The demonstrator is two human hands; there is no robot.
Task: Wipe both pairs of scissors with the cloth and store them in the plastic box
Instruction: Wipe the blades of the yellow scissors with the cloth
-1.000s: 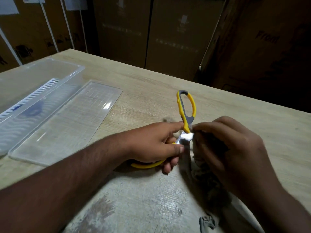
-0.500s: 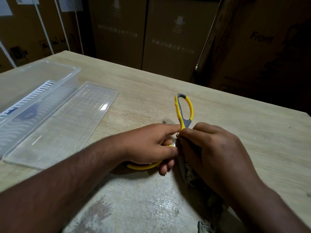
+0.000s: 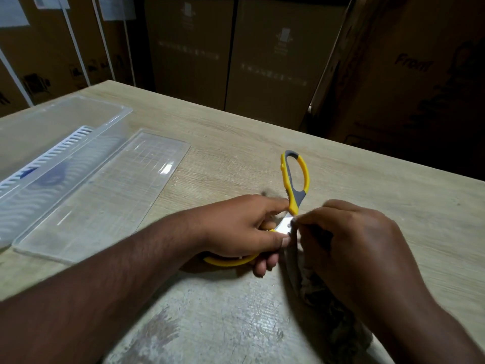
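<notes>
The yellow scissors (image 3: 294,179) have smooth plastic handles with grey rubbery inserts lining the loops, and a short stretch of bright, polished steel shows at the pivot where the two halves cross. They are opened wide: one oval loop stands up away from the person, while the other curves out low beneath the left hand (image 3: 244,229), whose fingers are wrapped around that lower handle and whose thumb presses near the pivot. The right hand (image 3: 349,248) is bunched closed on a cloth (image 3: 301,274), a soft, crumpled, greyish fabric with a mottled pattern that trails down toward the bottom right corner; its fingertips pinch the cloth against the steel right at the pivot. To the left sits the plastic box (image 3: 78,111), a long, translucent, straight-walled trough holding a white slotted insert with fine ribs; a dark bluish shape shows through its wall, too blurred to identify. Just beside it, flat on the worktop (image 3: 236,143), lies the clear lid (image 3: 105,195), a long rectangle with a faint grid pattern and a raised rim catching the light. The worktop is a pale wood-grain laminate, worn near the front edge into a scuffed, chalky grey patch with a darker smear. Behind it, in dim light, stand tall brown cardboard cartons (image 3: 262,53), one printed with the word "Front", some strapped with white bands.
</notes>
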